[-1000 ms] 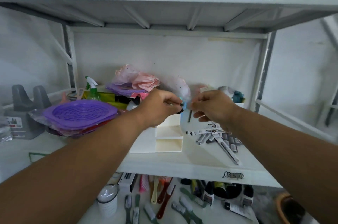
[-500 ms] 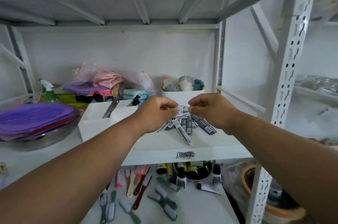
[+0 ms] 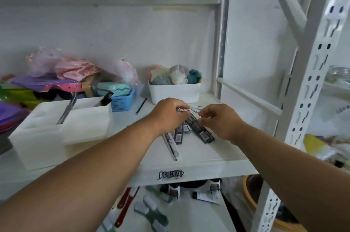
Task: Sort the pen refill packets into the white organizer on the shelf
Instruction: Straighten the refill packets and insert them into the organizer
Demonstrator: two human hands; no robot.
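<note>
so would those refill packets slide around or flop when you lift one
Probably both. The refill packets look thin, long and glossy, so one lifted by an end may bend or sag. They lie loosely overlapped on the smooth white shelf, so neighbours could slip as one is pulled.

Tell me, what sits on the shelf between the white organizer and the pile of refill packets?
Nothing: in the head view, only bare white shelf separates the white organizer from the refill packets. The person's left forearm crosses above that stretch.

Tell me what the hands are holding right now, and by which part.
Both hands pinch the clear top end of a refill packet from the pile: left hand and right hand at the same end. The exact grip is blurred.
</note>
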